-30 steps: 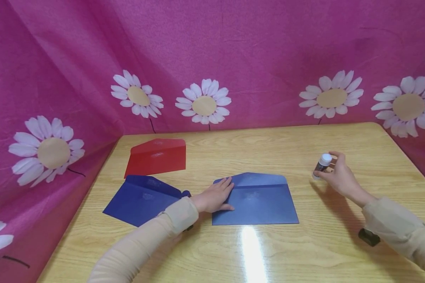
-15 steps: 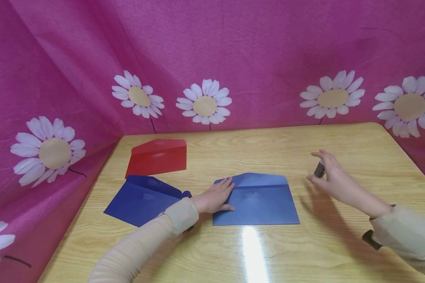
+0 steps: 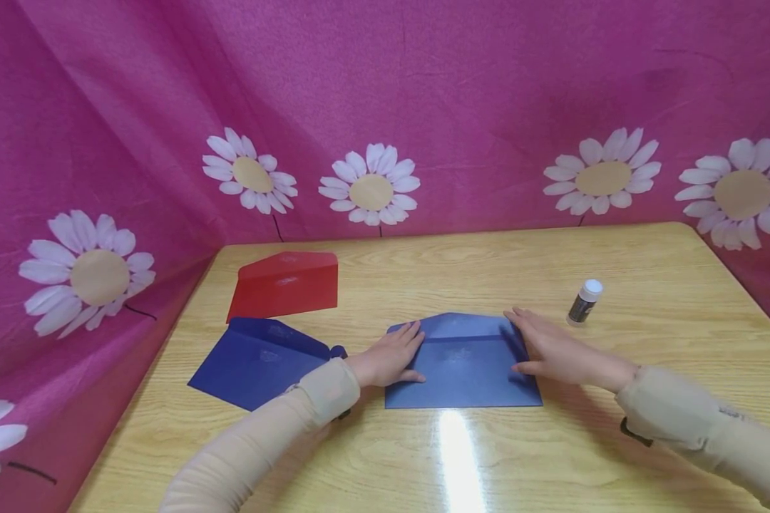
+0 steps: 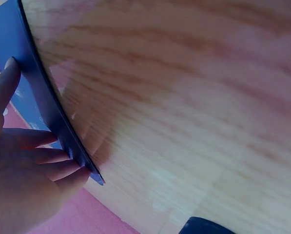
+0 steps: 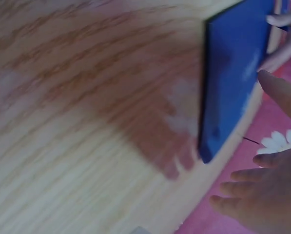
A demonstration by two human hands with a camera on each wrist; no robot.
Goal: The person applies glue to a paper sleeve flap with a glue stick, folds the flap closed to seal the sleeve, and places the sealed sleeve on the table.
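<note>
A light blue envelope (image 3: 468, 370) with its flap raised lies in the middle of the wooden table. My left hand (image 3: 390, 356) rests on its left end, fingers straight. In the left wrist view the thumb and fingers of that hand lie over the envelope's edge (image 4: 62, 117). Above the right end, my right hand (image 3: 555, 349) is held with straight fingers and nothing in it. The right wrist view shows the hand's shadow on the table, apart from the envelope (image 5: 233, 73). A glue stick (image 3: 583, 304) with a white cap stands upright to the right of the envelope.
To the left lies a dark blue envelope (image 3: 257, 367), partly behind my left forearm. Behind it is a red envelope (image 3: 285, 288), flap raised. A pink curtain (image 3: 475, 92) with white daisies hangs along the table's back and left sides.
My right hand has let go of the glue stick, which stays standing on the table, and has moved left to the light blue envelope. The left hand has not moved.
</note>
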